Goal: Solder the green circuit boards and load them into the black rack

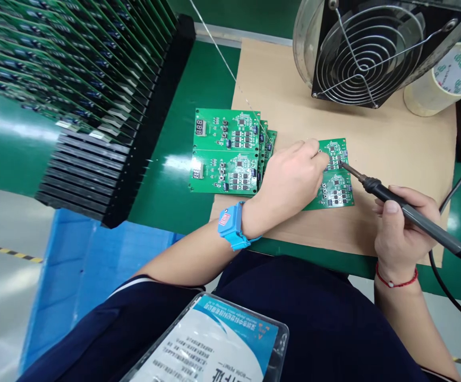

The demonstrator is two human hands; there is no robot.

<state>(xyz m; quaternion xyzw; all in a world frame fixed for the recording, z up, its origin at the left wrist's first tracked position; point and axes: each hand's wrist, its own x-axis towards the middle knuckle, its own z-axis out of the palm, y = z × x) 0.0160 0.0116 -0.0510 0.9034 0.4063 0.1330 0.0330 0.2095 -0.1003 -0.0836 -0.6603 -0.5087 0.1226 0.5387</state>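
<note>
My right hand (406,228) grips a soldering iron (398,204) by its dark handle. The iron's tip touches or hovers just over the components on a green circuit board (337,192) lying on the cardboard. Above that board's left part my left hand (296,172) is closed in a pinch, with a blue strap at its wrist. A thin solder wire (218,50) runs down from the top edge to the left hand; its end at the fingertips is hidden. Left of this hand lies a stack of circuit boards (225,151) with small digit displays, partly covered by the hand.
A fan with a wire guard (360,74) stands at the back. Right of it is a tape roll (425,93). A black slotted rack (151,122) full of upright boards fills the left. Cardboard (274,79) covers part of the green table; the iron's cable (459,183) trails at right.
</note>
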